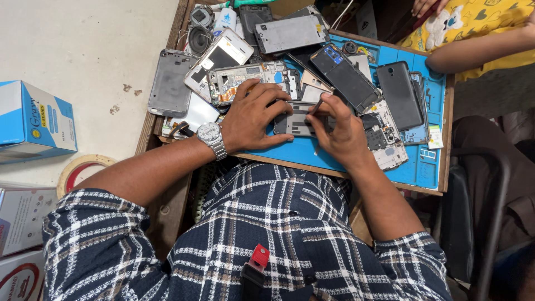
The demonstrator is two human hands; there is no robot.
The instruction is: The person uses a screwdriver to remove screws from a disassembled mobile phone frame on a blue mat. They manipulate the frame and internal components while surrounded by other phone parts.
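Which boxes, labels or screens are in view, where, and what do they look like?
Blue-and-white box: left floor, rectangular carton.
White boxes: lower left, stacked, red-and-white one lowest.
Tape roll: beside boxes, cream ring.
Dark screen panel: on blue mat, black rectangle.
Small label: mat's right edge, white-green.

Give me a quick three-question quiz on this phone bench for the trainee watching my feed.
1. True or false: the left hand presses down on the opened phone frame lying on the blue mat.
2. What does the right hand hold against the frame?
A. a thin tool
B. a roll of tape
C. a bottle
3. Fill in: the left wrist wears a silver ____.

Key
1. True.
2. A; its tip type is too small to tell.
3. wristwatch.
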